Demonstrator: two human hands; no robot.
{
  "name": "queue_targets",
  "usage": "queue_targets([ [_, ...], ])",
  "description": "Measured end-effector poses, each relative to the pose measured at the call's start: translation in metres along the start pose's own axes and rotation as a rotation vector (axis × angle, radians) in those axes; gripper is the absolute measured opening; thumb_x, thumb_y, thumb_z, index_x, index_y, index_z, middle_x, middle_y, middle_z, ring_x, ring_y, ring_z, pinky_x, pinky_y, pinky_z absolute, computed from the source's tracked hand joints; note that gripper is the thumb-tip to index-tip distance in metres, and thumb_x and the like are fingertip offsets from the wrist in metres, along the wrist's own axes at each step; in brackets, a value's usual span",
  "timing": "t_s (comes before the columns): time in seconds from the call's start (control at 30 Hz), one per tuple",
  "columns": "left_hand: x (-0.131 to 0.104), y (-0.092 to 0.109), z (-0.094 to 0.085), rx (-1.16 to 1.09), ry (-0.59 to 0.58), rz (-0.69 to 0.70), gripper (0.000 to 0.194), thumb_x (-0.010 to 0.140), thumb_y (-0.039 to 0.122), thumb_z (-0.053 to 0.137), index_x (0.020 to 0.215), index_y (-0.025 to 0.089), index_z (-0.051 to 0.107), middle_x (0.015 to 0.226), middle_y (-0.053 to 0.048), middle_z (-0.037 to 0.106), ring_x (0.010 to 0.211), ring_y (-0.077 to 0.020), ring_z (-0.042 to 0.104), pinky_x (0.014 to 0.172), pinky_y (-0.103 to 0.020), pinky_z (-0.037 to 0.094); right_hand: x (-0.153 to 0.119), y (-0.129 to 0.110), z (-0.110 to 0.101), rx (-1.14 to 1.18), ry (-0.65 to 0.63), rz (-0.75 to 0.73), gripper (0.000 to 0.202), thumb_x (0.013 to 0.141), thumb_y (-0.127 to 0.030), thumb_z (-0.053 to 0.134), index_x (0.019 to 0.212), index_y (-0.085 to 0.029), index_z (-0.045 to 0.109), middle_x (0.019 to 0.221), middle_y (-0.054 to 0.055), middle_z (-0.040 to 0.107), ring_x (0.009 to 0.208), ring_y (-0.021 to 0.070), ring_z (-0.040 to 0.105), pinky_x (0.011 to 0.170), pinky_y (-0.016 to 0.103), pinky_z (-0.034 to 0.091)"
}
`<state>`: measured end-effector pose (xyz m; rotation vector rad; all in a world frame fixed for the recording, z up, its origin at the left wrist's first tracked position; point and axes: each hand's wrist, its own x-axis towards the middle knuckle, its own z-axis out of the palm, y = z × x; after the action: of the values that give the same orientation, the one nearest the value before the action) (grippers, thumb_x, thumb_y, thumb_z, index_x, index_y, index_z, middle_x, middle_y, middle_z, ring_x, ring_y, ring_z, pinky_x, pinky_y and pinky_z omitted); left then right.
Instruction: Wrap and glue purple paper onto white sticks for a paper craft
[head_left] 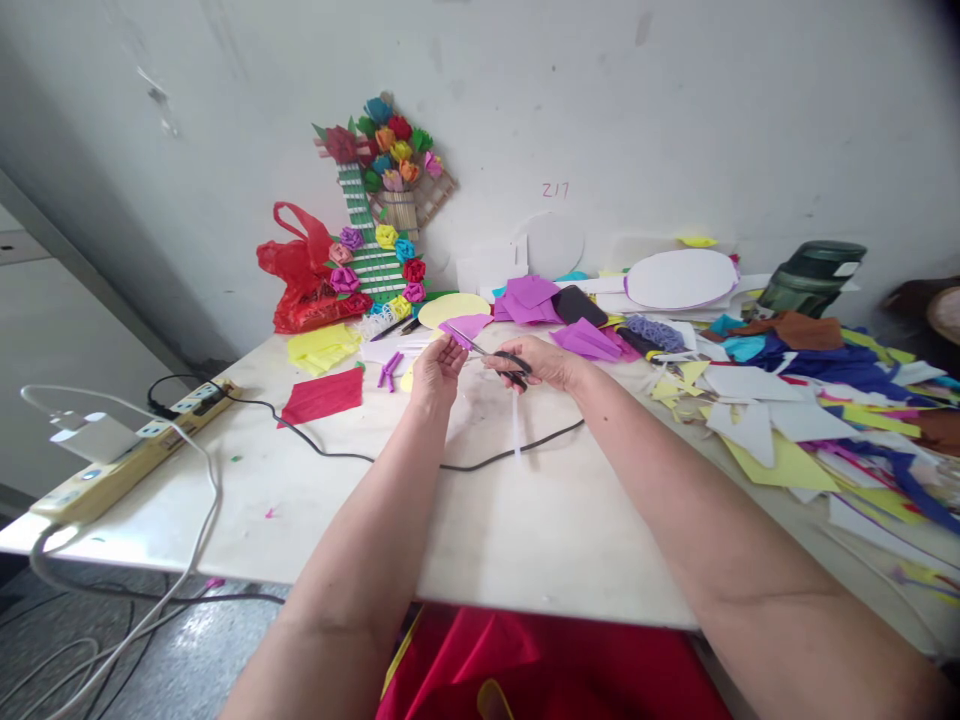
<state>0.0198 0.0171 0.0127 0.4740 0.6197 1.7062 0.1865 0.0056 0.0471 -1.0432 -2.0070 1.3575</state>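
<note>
Pinching purple paper [466, 326], left hand [436, 372] fingers together; right hand [541, 362] fingers clamped on scissors [501, 361].

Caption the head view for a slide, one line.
Left hand holds purple paper while right hand works black-handled scissors over a white table strewn with paper scraps.

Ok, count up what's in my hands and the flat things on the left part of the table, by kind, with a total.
Scissors, in the right hand: 1
Purple paper piece, at the left hand: 1
Red paper sheet: 1
Yellow paper stack: 1
Power strip: 1
Total: 5
</note>
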Motion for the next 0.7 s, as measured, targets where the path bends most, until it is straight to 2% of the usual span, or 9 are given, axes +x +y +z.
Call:
queue_targets([
  [0.37,-0.0004,0.0003,0.0008,0.01,-0.003,0.002,0.007,0.069,0.009,0.056,0.063,0.012,0.059,0.057,-0.003,0.06,0.057,-0.0099,0.06,0.069,-0.024,0.05,-0.0012,-0.0012,0.0029,0.056,0.017,0.002,0.031,0.069,-0.042,0.063,0.065,-0.013,0.053,0.048,-0.002,0.053,0.036,0.0055,0.045,0.035,0.017,0.036],
  [0.7,0.0033,-0.0011,-0.002,0.018,-0.01,0.008,0.003,0.066,0.01,0.057,0.067,0.013,0.059,0.059,-0.002,0.061,0.06,-0.0109,0.062,0.07,-0.024,0.05,-0.001,-0.0014,0.0044,0.076,0.04,-0.003,0.03,0.069,-0.04,0.065,0.063,-0.012,0.053,0.046,-0.003,0.05,0.035,0.0048,0.043,0.033,0.016,0.035],
])
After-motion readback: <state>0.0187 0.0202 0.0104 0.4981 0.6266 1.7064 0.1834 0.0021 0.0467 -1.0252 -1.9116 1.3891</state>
